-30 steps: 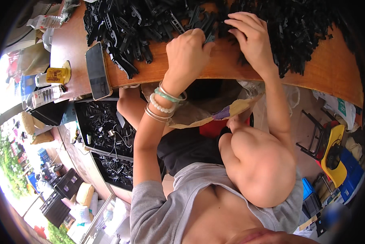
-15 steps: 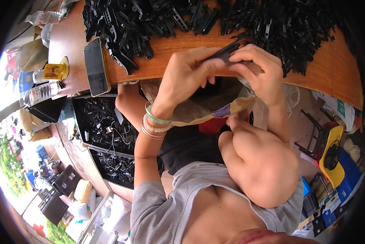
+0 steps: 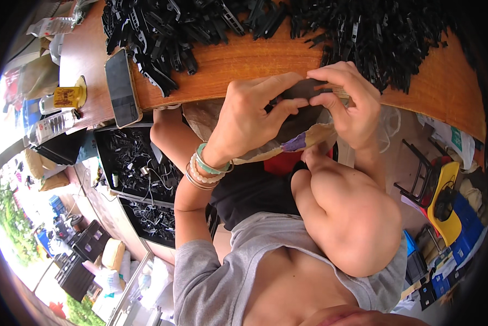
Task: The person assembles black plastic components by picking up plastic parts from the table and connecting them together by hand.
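Note:
A small dark plastic part [image 3: 307, 88] is held between both hands, just over the table's near edge. My left hand [image 3: 255, 114], with bracelets at its wrist, pinches the left end between thumb and fingers. At the other end my right hand [image 3: 354, 100] grips it with thumb and fingertips. The fingers cover much of the part, so its exact kind cannot be made out. Beyond the hands, a pile of black plastic parts [image 3: 170, 32] and a second heap [image 3: 371, 41] lie on the wooden table [image 3: 244, 60]. An open bag [image 3: 260, 152] hangs below the hands.
A phone [image 3: 123, 89] lies at the table's left, near a yellow container [image 3: 67, 96] and clear bottles. Black trays of parts [image 3: 138, 163] stand below on the left. On the right are a yellow stool [image 3: 445, 198] and blue bins [image 3: 464, 228].
Both hands have come slightly nearer to me with the part, away from the heap. The part now lies more level between the fingers, and the view has shifted a little.

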Available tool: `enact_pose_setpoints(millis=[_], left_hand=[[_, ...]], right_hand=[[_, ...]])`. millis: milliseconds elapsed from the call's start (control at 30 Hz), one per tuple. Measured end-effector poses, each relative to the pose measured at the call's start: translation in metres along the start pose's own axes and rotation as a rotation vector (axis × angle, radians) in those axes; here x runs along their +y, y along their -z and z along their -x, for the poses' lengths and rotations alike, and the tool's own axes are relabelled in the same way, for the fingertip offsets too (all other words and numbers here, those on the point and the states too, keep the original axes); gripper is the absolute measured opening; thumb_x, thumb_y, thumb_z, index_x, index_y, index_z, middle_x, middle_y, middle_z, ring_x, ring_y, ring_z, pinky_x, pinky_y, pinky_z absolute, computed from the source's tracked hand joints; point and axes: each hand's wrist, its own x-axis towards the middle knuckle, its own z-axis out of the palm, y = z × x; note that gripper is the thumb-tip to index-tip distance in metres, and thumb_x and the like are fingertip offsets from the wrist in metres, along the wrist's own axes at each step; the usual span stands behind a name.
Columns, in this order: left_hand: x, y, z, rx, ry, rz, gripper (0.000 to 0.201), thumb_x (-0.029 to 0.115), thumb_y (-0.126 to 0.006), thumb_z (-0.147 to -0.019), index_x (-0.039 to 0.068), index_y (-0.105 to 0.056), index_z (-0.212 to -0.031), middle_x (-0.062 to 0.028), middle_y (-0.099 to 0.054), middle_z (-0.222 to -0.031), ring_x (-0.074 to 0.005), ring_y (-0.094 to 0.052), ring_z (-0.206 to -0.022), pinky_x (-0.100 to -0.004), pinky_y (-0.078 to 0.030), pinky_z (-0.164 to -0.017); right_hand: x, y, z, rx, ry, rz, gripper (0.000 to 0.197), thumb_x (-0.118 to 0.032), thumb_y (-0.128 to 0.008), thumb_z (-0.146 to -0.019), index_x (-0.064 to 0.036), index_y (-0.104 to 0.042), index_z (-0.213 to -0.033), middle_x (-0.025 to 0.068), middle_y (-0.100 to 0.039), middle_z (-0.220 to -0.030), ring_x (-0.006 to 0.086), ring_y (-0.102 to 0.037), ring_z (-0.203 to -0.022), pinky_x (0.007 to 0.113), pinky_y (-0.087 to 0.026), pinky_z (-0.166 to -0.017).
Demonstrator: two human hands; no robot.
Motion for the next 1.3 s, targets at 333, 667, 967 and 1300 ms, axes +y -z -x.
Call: enact_pose_setpoints(millis=[333, 667, 967, 1300], left_hand=[[-0.010, 0.005, 0.018, -0.118, 0.195, 0.112, 0.034, 0.007, -0.072, -0.078, 0.000, -0.064, -0.110, -0.0130, -0.066, -0.077, -0.0270, -0.067, -0.070, -0.0331, -0.053, -0.062], [-0.048, -0.005, -0.052, 0.218, -0.286, -0.523, 0.029, 0.013, -0.076, -0.072, 0.002, -0.065, -0.096, -0.0122, -0.060, -0.089, -0.0297, -0.061, -0.077, -0.0379, -0.050, -0.063], [-0.053, -0.001, -0.056, 0.183, -0.065, -0.859, 0.012, 0.010, -0.066, -0.079, 0.005, -0.060, -0.089, -0.0092, -0.057, -0.084, -0.0296, -0.061, -0.063, -0.0378, -0.048, -0.054], [-0.049, -0.006, -0.013, 0.381, 0.048, -0.643, 0.014, 0.018, -0.069, -0.085, 0.005, -0.063, -0.087, -0.0072, -0.059, -0.077, -0.0264, -0.058, -0.057, -0.0348, -0.044, -0.051]], right_hand=[[0.005, 0.005, -0.001, -0.278, -0.078, -0.054, 0.033, -0.012, -0.079, -0.068, -0.0023, -0.067, -0.097, 0.0078, -0.067, -0.090, 0.0236, -0.061, -0.081, 0.033, -0.048, -0.072], [0.056, 0.007, -0.095, 0.058, 0.315, 0.645, 0.014, 0.002, -0.058, -0.089, -0.0006, -0.065, -0.100, 0.0057, -0.065, -0.091, 0.0122, -0.063, -0.083, 0.024, -0.048, -0.073], [0.052, -0.014, -0.101, -0.100, -0.149, 0.748, 0.019, -0.008, -0.069, -0.078, 0.0033, -0.065, -0.093, 0.0186, -0.064, -0.095, 0.0335, -0.060, -0.094, 0.044, -0.045, -0.084], [0.038, -0.004, -0.066, 0.144, -0.058, 0.265, 0.012, 0.001, -0.064, -0.083, -0.0008, -0.066, -0.095, 0.0063, -0.062, -0.085, 0.0147, -0.062, -0.072, 0.025, -0.049, -0.064]])
